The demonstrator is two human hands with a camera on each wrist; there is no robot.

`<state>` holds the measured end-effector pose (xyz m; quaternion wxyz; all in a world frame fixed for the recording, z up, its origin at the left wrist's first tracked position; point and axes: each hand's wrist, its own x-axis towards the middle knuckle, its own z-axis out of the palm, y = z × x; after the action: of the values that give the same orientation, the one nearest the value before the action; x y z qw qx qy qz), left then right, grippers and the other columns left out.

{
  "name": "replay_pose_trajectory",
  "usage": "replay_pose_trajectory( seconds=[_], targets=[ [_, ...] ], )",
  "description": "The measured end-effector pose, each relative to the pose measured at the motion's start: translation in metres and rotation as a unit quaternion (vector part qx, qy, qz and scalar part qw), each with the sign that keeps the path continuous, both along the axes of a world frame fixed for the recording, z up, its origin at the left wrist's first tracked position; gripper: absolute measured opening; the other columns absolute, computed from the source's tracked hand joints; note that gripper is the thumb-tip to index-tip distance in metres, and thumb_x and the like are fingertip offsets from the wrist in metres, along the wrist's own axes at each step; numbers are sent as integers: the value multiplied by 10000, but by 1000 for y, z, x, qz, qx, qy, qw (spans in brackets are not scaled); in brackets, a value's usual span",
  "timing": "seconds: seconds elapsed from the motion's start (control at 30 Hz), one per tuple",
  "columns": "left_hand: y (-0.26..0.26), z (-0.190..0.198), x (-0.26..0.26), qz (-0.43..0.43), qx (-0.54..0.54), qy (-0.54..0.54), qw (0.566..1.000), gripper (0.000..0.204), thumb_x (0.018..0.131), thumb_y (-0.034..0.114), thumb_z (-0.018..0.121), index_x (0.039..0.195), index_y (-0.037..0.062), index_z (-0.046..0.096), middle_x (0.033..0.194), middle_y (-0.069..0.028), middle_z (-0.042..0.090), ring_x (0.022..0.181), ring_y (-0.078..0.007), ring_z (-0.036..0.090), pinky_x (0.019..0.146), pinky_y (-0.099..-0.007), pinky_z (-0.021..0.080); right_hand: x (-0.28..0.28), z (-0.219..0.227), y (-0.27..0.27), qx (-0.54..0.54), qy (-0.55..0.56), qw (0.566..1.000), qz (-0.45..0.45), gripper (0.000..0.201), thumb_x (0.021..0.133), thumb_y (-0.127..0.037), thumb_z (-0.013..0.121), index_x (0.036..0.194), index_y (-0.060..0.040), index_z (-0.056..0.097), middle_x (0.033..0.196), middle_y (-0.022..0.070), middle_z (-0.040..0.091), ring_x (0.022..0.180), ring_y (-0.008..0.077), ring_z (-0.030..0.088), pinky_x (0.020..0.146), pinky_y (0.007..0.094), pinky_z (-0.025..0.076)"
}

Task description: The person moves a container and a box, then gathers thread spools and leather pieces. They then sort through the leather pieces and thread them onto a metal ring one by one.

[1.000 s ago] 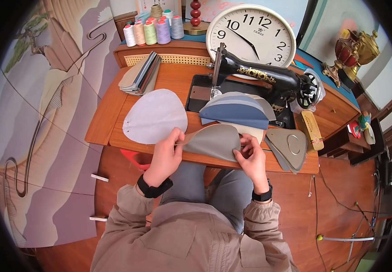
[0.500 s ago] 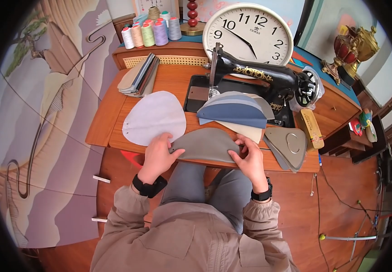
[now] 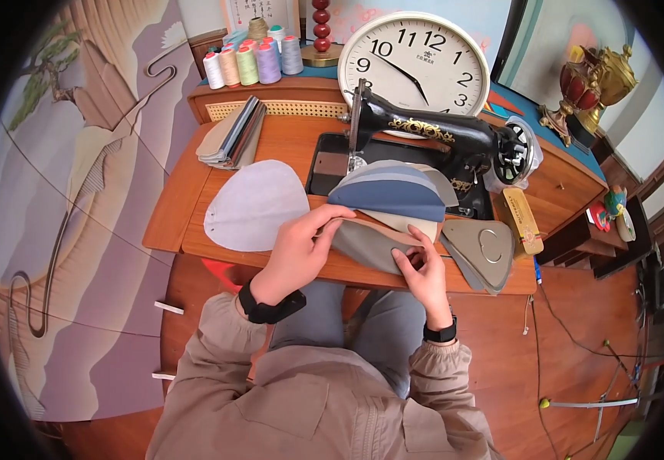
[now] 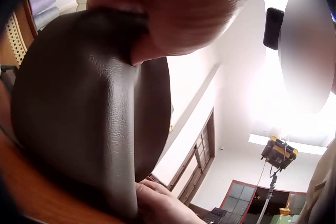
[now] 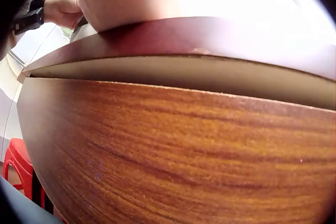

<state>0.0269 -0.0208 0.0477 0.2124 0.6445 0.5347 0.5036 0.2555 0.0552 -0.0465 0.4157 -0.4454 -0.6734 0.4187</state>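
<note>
A grey leather-like piece [image 3: 370, 249], folded over on itself, stands at the table's front edge. My left hand [image 3: 301, 249] pinches its upper left edge between thumb and fingers. Its right end is held by my right hand [image 3: 426, 277], thumb in front and fingers behind. In the left wrist view the folded leather [image 4: 68, 113] shows a rounded, creased bend, with the left hand [image 4: 194, 14] over its top. The right wrist view shows mostly the table edge [image 5: 210, 124]. Just behind the leather lie fanned blue and grey half-round pieces [image 3: 389, 201] over a cream one.
A pale lavender rounded piece [image 3: 255, 207] lies to the left. Rightward are grey pieces [image 3: 466, 249] topped by a metal ring and a yellow tin [image 3: 523, 222]. Behind stand a black sewing machine [image 3: 431, 126], a clock [image 3: 416, 57], thread spools [image 3: 247, 65] and a swatch stack [image 3: 232, 134].
My left hand let the folded piece lie lower, then moved right and up along its edge. The leather now shows a lighter inner edge at its top. My right hand stays at its right end.
</note>
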Motion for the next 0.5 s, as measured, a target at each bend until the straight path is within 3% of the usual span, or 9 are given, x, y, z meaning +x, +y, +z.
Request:
replay_pose_trajectory(
  seconds=[0.07,0.13,0.23,0.3,0.43,0.5],
  targets=[
    [6,-3,5,-5,23,-28,999,175,960,-1,577,1125,-9,634,953,-93,699,799,-107,609,731,-246,480,2,-4,2,-6,21,1000,1,437,843,-142,786,1239,-38,633,737,-9,535,619,46,437,564,214,402],
    [6,-8,6,-10,44,-54,998,154,961,15,590,1104,-17,640,935,-82,701,802,-107,615,739,-252,488,4,-9,4,-20,32,999,25,278,868,-155,768,1097,-25,680,719,-17,500,628,44,429,555,218,380],
    [-11,-19,-5,38,-15,-54,998,131,948,60,638,1051,-16,664,958,-76,705,809,-103,626,740,-266,500,3,-5,3,-1,22,1000,7,191,875,-158,767,963,-5,693,715,-20,499,624,52,426,559,223,376],
    [-27,-34,-14,101,-67,-35,992,123,886,72,694,986,4,674,917,-111,693,741,-216,631,673,-301,506,7,-16,7,7,33,999,20,189,880,-161,766,956,-3,696,715,-19,504,626,54,432,567,225,382],
    [-58,-62,-24,166,-64,13,984,137,853,128,744,850,30,649,784,-61,589,809,-211,538,655,-356,444,4,-11,4,-2,56,997,52,144,894,-127,750,920,4,696,756,-27,580,644,38,469,593,207,404],
    [-69,-74,-30,196,-69,59,977,165,850,129,754,875,25,628,839,-48,574,850,-184,532,697,-325,443,0,-4,1,-42,93,992,70,111,904,-86,729,958,1,686,771,-44,643,647,16,491,607,189,416]
  ],
)
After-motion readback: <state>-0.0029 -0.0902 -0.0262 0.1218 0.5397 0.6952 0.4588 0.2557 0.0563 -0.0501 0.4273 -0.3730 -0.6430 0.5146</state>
